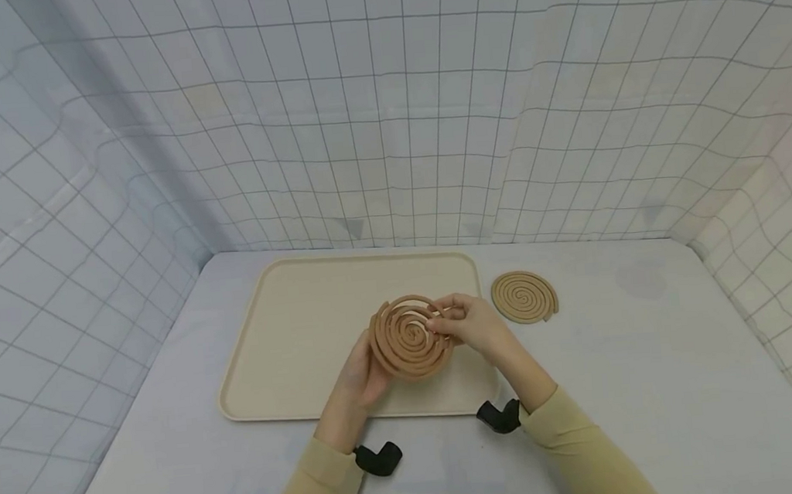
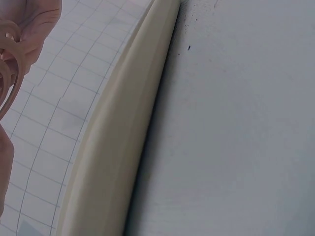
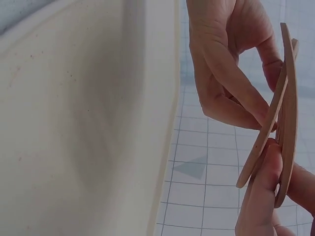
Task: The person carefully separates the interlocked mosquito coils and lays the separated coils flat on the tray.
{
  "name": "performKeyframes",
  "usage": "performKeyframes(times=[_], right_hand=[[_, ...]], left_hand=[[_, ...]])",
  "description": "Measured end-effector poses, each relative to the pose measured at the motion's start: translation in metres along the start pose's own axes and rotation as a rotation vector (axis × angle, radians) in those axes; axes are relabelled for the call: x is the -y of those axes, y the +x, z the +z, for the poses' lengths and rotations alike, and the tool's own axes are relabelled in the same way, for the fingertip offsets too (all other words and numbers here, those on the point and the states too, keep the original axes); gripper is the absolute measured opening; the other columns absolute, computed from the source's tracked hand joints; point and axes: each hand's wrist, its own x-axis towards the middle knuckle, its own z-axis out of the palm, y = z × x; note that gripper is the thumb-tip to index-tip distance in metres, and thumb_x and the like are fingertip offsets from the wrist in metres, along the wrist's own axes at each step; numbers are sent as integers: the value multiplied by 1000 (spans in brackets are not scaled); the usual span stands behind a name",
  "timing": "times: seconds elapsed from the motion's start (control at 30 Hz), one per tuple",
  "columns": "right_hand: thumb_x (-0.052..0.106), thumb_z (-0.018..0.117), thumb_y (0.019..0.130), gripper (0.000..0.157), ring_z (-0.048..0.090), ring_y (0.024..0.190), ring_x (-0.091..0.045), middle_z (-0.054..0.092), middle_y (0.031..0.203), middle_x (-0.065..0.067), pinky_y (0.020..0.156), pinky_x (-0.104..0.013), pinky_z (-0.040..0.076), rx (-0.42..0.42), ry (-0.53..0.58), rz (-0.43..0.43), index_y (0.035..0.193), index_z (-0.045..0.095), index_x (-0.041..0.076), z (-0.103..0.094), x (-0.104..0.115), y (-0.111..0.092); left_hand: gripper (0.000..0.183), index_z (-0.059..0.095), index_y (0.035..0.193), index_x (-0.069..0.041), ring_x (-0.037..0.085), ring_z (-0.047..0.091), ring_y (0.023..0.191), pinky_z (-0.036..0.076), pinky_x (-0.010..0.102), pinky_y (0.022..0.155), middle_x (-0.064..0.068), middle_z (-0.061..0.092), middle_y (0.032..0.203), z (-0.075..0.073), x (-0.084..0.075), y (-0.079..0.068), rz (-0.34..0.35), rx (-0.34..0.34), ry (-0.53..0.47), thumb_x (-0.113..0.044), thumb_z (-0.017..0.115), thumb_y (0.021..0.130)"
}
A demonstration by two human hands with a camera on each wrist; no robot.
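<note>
Backdrop (image 1: 388, 147): white cloth with dark grid lines, rising behind and along both sides; the lines ripple in places.
Table (image 1: 659, 397): pale, flat top at the foot of the cloth.
Tray (image 1: 298, 340): cream, round-cornered, with a low rim; it lies left of centre.
Left sleeve (image 1: 319, 478): mustard, ending at the wrist.
Left hand (image 1: 364, 373): fingers wrapped on the left and lower edge of the held coil (image 1: 404, 349), supporting it.
Left mount (image 1: 379, 459): black, by the cuff.
Held coil's place: between both hands, raised over the tray's right half and tilted; the right wrist view shows it nearly edge-on, off the tray.
Held coil's form: a brown spiral whose turns spread apart in places, with gaps toward the top and right; seen from the side, its strips cross at a slant.
Held coil's handling: probably light, dry and fairly stiff, giving a little along the spiral but likely to snap if bent or twisted; not slippery by its matt look. Best held by the outer turns, supported from below, with a gentle pinch and no squeeze at the thin middle.
Right hand (image 1: 468, 321): thumb and fingers pinch the coil's upper right turns.
Right mount (image 1: 498, 416): black, by the other cuff.
Flat coil (image 1: 523, 297): a tighter spiral lying on the table just beside the tray, untouched.
Right sleeve (image 1: 586, 449): mustard too.
</note>
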Motion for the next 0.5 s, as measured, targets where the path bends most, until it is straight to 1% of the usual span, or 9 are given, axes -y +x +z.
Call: performKeyframes(times=[0.13,0.23,0.3,0.4,0.5], right_hand=[[8,70,90,34,65,70,-6,72,86,-2,67,-25,57,11,21,22,120,60,-4,3,-2,-2],[7,71,90,33,65,70,-6,72,84,0,67,-25,58,13,33,29,119,61,-4,5,-3,-4],[7,71,89,33,65,70,-6,71,83,2,68,-26,58,15,27,26,119,61,-4,6,-4,-6],[9,72,89,34,65,69,-6,71,83,2,67,-26,58,22,2,13,120,62,-3,6,-4,-8],[11,72,89,36,64,68,-7,73,86,-3,66,-27,58,33,-43,-20,121,62,-2,5,-5,-8]], left_hand=[[31,48,132,-25,3,58,113,49,19,95,-8,59,124,-2,0,-4,-9,5,-6,-39,40,106],[31,49,132,-26,2,58,116,48,19,98,-9,59,125,-2,-3,-8,-19,37,-9,-40,41,105],[31,52,130,-27,2,57,117,47,20,100,-10,59,126,-2,-5,-12,-22,81,4,-41,39,106],[32,56,128,-28,3,59,116,49,21,98,-9,60,124,-4,-10,-17,-30,175,19,-39,35,107],[36,59,129,-26,5,61,112,51,22,95,-7,62,122,-7,-15,-19,-35,271,13,-35,31,108]])
